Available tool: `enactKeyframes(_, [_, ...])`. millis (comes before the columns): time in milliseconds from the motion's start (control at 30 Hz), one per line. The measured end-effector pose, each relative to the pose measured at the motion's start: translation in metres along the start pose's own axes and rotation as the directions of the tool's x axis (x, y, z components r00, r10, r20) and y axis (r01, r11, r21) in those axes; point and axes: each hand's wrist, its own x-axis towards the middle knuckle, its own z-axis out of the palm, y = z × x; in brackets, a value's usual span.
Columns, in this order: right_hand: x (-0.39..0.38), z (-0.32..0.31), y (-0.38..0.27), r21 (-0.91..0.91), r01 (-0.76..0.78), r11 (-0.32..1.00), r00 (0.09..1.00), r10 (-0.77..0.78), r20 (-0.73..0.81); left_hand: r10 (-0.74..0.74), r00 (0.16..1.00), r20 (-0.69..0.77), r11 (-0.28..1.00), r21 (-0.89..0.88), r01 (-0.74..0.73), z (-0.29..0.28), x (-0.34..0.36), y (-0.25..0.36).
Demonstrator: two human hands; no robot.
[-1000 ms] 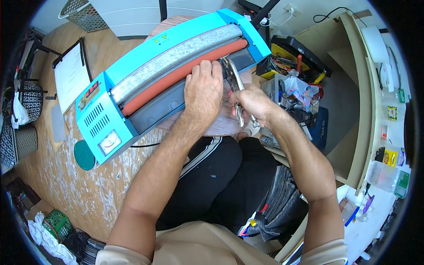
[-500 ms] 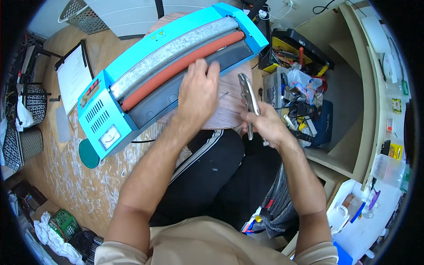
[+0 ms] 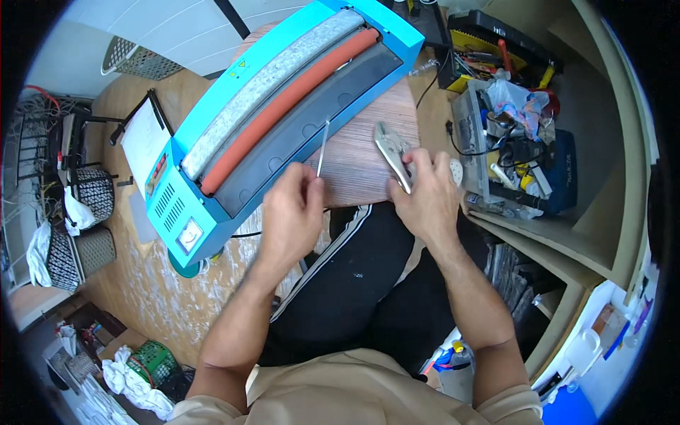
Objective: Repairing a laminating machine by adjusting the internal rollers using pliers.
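My left hand [image 3: 292, 205] is closed, pinching a thin silver metal rod [image 3: 323, 149] that points away from me at the front edge of a turquoise machine [image 3: 230, 110]. The machine has a long orange-red roller [image 3: 283, 117], a mottled grey strip behind it and a dark tray in front. It stands on a wood-grain tabletop [image 3: 354, 173]. Over that tabletop's right side, my right hand [image 3: 430, 195] has its fingers curled around the handles of metal locking pliers [image 3: 391, 147]. The pliers' jaws point away from me; part of the handles is hidden under the fingers.
To the right stand a clear plastic bin [image 3: 471, 142] of mixed tools and an open black-and-yellow toolbox [image 3: 464, 53]. A wooden shelf unit [image 3: 602, 234] rises beyond them. At left lie a clipboard [image 3: 145, 138] and patterned baskets [image 3: 95, 198]. My lap is below the table edge.
My left hand has drawn back from the roller toward me and now holds the thin rod. The right hand has lowered the pliers to the tabletop. The view has shifted slightly.
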Motion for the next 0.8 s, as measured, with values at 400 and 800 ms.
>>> enactKeyframes(400, [0.022, -0.025, -0.062, 0.896, -0.282, 0.344, 0.954, 0.000, 0.301, 0.023, 0.992, 0.124, 0.911, -0.412, 0.030, 0.002, 0.047, 0.038])
enactKeyframes(800, [0.087, -0.025, -0.035, 0.757, -0.383, 0.529, 0.908, 0.067, 0.413, 0.225, 0.968, 0.112, 0.971, 0.053, -0.232, -0.001, 0.070, 0.049])
